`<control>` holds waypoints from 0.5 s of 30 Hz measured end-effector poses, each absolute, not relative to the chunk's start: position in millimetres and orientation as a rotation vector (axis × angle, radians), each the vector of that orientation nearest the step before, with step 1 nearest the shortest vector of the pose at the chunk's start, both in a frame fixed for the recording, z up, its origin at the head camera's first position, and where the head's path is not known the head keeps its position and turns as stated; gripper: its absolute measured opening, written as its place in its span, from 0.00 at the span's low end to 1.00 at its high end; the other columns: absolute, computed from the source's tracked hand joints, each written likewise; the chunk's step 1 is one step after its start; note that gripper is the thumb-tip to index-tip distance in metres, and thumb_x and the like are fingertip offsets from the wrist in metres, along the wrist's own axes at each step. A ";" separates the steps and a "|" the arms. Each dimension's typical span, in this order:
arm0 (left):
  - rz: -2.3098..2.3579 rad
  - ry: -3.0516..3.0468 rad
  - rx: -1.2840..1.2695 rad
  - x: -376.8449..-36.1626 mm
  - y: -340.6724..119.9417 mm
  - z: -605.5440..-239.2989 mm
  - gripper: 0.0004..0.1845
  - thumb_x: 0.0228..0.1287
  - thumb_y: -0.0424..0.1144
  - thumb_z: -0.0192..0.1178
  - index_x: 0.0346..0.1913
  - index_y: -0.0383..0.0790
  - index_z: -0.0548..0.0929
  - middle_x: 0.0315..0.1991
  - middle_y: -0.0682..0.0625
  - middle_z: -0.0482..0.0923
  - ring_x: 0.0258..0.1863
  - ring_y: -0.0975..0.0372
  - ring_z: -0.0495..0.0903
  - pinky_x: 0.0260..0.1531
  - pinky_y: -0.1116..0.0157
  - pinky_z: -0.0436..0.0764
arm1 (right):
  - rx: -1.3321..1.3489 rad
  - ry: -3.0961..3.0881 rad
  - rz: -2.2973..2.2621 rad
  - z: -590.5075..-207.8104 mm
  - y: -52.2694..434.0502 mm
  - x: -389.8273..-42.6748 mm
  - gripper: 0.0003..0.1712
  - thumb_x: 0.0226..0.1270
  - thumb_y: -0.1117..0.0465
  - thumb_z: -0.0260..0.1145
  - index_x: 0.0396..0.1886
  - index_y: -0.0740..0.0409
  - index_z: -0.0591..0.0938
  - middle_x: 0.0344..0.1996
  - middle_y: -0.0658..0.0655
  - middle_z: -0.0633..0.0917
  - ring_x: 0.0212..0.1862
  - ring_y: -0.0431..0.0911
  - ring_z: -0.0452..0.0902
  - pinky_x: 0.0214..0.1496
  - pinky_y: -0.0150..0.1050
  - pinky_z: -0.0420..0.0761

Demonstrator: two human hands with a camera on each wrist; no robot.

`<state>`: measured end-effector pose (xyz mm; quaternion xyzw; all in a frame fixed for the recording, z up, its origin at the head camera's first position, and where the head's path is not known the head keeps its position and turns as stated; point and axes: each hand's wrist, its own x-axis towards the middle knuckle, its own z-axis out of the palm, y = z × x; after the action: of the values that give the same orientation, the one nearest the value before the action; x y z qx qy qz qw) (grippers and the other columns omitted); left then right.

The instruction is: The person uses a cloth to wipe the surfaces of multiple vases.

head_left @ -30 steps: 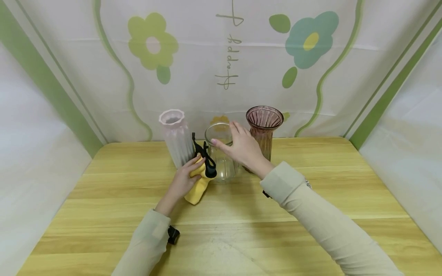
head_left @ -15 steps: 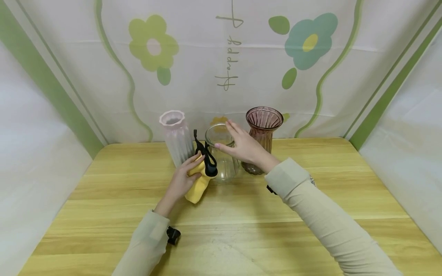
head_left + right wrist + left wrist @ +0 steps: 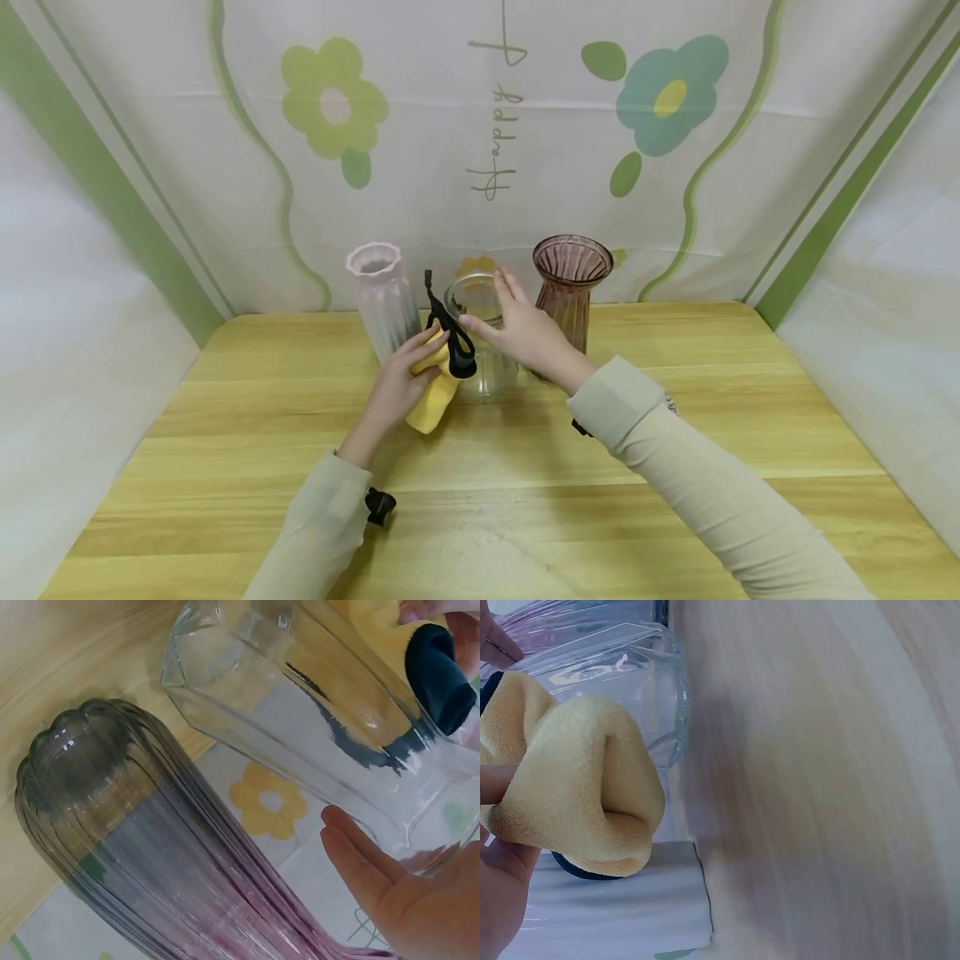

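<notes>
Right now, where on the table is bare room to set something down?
The wooden table is bare right of the purple vase, left of the frosted vase, and along its near edge. The back middle is crowded: three vases, clear vase between.

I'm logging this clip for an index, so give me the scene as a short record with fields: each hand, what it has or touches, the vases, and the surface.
left hand: grips a yellow cloth with black trim, held against the clear vase
right hand: fingers straight, at the clear vase's rim; contact cannot be told
clear vase: upright, middle of three
frosted pink vase: upright, left of the clear one
purple vase: upright, right of it
surface: wooden table
</notes>
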<state>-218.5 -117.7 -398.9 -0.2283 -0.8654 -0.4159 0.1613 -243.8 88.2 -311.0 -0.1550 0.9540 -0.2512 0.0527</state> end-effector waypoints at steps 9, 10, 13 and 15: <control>-1.077 -2.613 -0.663 -216.1 -122.9 -411.9 0.27 0.52 0.20 0.63 0.57 0.37 0.80 0.63 0.35 0.72 0.61 0.40 0.72 0.54 0.48 0.79 | -0.420 2.920 -0.775 -312.0 83.8 -241.5 0.55 0.64 0.26 0.45 0.77 0.53 0.37 0.78 0.54 0.38 0.53 0.62 0.80 0.31 0.41 0.83; -1.069 -2.616 -0.663 -215.9 -123.6 -413.5 0.27 0.52 0.20 0.63 0.57 0.37 0.80 0.63 0.35 0.72 0.61 0.40 0.72 0.54 0.48 0.79 | -0.421 2.922 -0.772 -312.1 83.9 -241.6 0.55 0.64 0.26 0.45 0.77 0.53 0.37 0.78 0.54 0.38 0.54 0.62 0.79 0.33 0.42 0.84; -1.073 -2.609 -0.663 -215.7 -124.6 -416.8 0.27 0.51 0.19 0.63 0.57 0.37 0.80 0.62 0.36 0.73 0.61 0.40 0.72 0.53 0.49 0.80 | -0.446 2.928 -0.758 -311.2 85.9 -243.3 0.55 0.64 0.26 0.45 0.77 0.51 0.38 0.78 0.55 0.38 0.64 0.63 0.71 0.44 0.51 0.85; -1.070 -2.603 -0.662 -215.7 -124.6 -418.3 0.27 0.51 0.19 0.64 0.57 0.37 0.80 0.62 0.36 0.73 0.61 0.41 0.73 0.52 0.49 0.81 | -0.483 2.934 -0.748 -310.0 88.6 -245.9 0.54 0.64 0.27 0.46 0.77 0.49 0.39 0.78 0.55 0.38 0.69 0.64 0.63 0.55 0.58 0.80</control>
<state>-215.7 -124.6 -418.3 -0.2271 -0.8933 -0.3673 0.1247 -245.9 88.6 -310.0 -0.1574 0.9563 -0.2437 0.0376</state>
